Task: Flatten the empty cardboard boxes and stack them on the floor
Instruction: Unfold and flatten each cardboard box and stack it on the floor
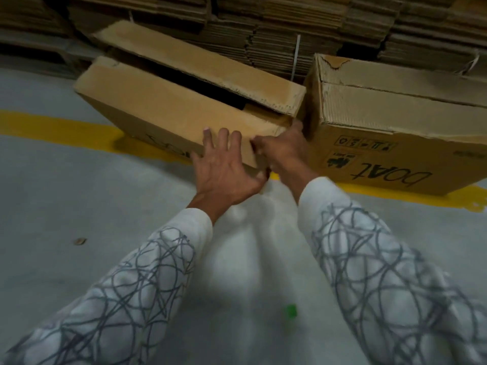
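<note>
A brown cardboard box [158, 106] stands on the grey floor with its top flaps partly raised and a dark gap between them. My left hand [224, 167] lies spread against the box's near right corner, fingers apart over the top edge. My right hand [284, 151] grips the same corner from the right side, its fingers curled round the edge of the near flap. A second box [395, 133] with "DOAT" handwritten upside down stands right beside it, flaps shut and torn at the edges.
Tall stacks of flattened cardboard [263, 27] strapped with white bands line the back. A yellow floor line [52, 125] runs under both boxes. Open grey floor [79, 206] lies in front, with a small scrap [79, 241] and a green spot [290, 310].
</note>
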The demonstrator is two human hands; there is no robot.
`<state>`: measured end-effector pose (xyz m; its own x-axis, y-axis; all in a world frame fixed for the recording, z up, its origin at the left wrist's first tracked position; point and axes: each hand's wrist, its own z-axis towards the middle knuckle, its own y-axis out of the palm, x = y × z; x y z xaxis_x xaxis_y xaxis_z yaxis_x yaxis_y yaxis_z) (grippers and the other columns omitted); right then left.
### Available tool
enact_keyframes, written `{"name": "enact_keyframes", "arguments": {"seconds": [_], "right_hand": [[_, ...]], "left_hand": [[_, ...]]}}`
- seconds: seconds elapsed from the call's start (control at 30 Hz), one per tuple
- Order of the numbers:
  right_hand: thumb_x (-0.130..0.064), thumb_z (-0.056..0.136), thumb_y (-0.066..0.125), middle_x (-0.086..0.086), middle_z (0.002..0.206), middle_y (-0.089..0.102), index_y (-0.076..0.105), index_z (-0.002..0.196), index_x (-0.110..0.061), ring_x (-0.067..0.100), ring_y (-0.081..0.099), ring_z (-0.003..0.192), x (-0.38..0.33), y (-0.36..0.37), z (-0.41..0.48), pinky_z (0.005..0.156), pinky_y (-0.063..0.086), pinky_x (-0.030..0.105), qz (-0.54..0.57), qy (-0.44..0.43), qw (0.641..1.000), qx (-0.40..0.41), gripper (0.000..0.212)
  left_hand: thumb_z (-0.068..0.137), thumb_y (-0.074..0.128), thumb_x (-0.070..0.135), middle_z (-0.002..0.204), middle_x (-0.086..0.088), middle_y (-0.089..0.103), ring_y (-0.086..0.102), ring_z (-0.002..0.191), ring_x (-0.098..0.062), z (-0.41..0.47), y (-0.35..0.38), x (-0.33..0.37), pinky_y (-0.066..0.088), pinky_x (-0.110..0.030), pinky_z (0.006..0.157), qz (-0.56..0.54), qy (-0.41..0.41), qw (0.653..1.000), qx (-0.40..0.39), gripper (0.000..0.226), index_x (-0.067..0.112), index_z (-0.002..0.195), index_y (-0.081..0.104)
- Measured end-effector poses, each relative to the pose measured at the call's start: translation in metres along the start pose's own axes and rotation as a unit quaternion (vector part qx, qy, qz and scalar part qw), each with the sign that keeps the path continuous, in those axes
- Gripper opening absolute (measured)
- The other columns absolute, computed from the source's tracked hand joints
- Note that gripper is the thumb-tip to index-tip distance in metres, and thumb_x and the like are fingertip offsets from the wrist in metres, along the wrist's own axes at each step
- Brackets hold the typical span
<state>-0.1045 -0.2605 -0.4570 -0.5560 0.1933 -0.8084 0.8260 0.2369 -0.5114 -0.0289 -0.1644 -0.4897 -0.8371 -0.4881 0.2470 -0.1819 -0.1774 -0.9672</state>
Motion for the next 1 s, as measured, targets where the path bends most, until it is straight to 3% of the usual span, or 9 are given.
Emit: {"name": "enact_keyframes", "arguments": {"seconds": [0.17, 0.33, 0.5, 0.63, 0.7, 0.77, 0.83, 0.93, 1.0], "right_hand": [[-0.047, 0.054, 0.099, 0.011, 0.126, 0.063, 0.042, 0.141, -0.034, 0.033, 0.063, 0.112, 0.013, -0.008, 0.001, 0.088, 0.060, 0.050, -0.037, -0.023, 0.999, -0.001, 0.104], [-0.045, 0.050, 0.103, 0.010, 0.160, 0.018, 0.014, 0.158, -0.051, 0.034, 0.032, 0.145, 0.027, -0.032, 0.003, 0.113, 0.043, 0.046, -0.064, -0.088, 0.994, -0.023, 0.140], [-0.080, 0.045, 0.087, 0.011, 0.171, -0.010, 0.007, 0.158, -0.056, 0.044, 0.004, 0.157, 0.014, -0.053, 0.016, 0.124, 0.024, 0.058, -0.225, -0.172, 0.958, -0.037, 0.141], [-0.090, 0.053, 0.075, 0.002, 0.174, -0.008, 0.020, 0.157, -0.054, 0.043, -0.008, 0.157, 0.011, -0.054, 0.019, 0.124, 0.010, 0.065, -0.309, -0.170, 0.929, -0.109, 0.123], [-0.091, 0.053, 0.073, 0.003, 0.172, 0.014, 0.027, 0.158, -0.043, 0.036, 0.008, 0.158, 0.015, -0.046, 0.016, 0.123, 0.018, 0.056, -0.269, -0.171, 0.939, -0.131, 0.125], [-0.084, 0.053, 0.078, 0.000, 0.157, 0.042, 0.035, 0.154, -0.031, 0.023, 0.039, 0.145, 0.016, -0.038, 0.010, 0.110, 0.041, 0.035, -0.132, -0.149, 0.968, -0.154, 0.122], [-0.078, 0.058, 0.077, -0.009, 0.136, 0.053, 0.038, 0.144, -0.025, 0.012, 0.053, 0.126, 0.012, -0.025, -0.004, 0.088, 0.045, 0.017, -0.049, -0.141, 0.972, -0.184, 0.109], [-0.087, 0.053, 0.072, -0.007, 0.142, 0.044, 0.033, 0.149, -0.025, 0.012, 0.047, 0.128, 0.019, -0.009, -0.025, 0.097, 0.047, 0.028, -0.034, -0.141, 0.969, -0.199, 0.121], [-0.096, 0.053, 0.067, -0.010, 0.150, 0.030, 0.026, 0.157, -0.030, 0.018, 0.037, 0.138, 0.029, -0.006, -0.039, 0.112, 0.041, 0.043, -0.047, -0.137, 0.969, -0.201, 0.129]], "left_hand": [[0.072, 0.045, 0.080, 0.141, -0.008, 0.041, 0.019, 0.150, -0.045, -0.008, -0.001, 0.002, 0.046, -0.060, 0.097, 0.003, -0.017, 1.000, -0.007, 0.090, 0.017, 0.135, 0.039], [0.071, 0.048, 0.067, 0.137, -0.013, 0.043, 0.023, 0.145, -0.053, -0.018, -0.006, 0.011, 0.043, -0.060, 0.099, 0.032, -0.015, 0.999, -0.014, 0.082, 0.013, 0.133, 0.040], [0.078, 0.060, 0.047, 0.136, -0.017, 0.044, 0.033, 0.141, -0.045, -0.038, -0.005, 0.004, 0.040, -0.061, 0.103, 0.090, -0.006, 0.996, 0.007, 0.066, 0.009, 0.130, 0.042], [0.074, 0.040, 0.037, 0.124, -0.020, 0.047, 0.044, 0.128, -0.042, -0.057, -0.006, -0.024, 0.043, -0.058, 0.095, 0.080, -0.008, 0.995, 0.050, 0.054, 0.005, 0.118, 0.047], [0.066, 0.028, 0.036, 0.129, -0.020, 0.046, 0.043, 0.128, -0.040, -0.066, -0.004, -0.036, 0.043, -0.055, 0.095, -0.041, -0.041, 0.995, 0.078, 0.062, 0.004, 0.112, 0.051], [0.072, 0.040, 0.029, 0.147, -0.017, 0.034, 0.035, 0.137, -0.034, -0.063, -0.005, -0.040, 0.038, -0.042, 0.106, -0.283, -0.125, 0.944, 0.113, 0.045, 0.007, 0.108, 0.056], [0.082, 0.056, 0.030, 0.161, -0.017, 0.014, 0.026, 0.145, -0.033, -0.050, -0.013, -0.042, 0.028, -0.023, 0.105, -0.437, -0.237, 0.858, 0.129, 0.033, 0.015, 0.112, 0.053], [0.088, 0.069, 0.047, 0.166, -0.017, -0.015, 0.031, 0.148, -0.038, -0.035, -0.021, -0.043, 0.034, -0.030, 0.112, -0.438, -0.320, 0.828, 0.139, 0.071, 0.026, 0.146, 0.034], [0.085, 0.073, 0.055, 0.168, -0.020, -0.007, 0.041, 0.142, -0.039, -0.035, -0.021, -0.054, 0.037, -0.036, 0.113, -0.417, -0.392, 0.810, 0.125, 0.092, 0.027, 0.157, 0.023]]}}
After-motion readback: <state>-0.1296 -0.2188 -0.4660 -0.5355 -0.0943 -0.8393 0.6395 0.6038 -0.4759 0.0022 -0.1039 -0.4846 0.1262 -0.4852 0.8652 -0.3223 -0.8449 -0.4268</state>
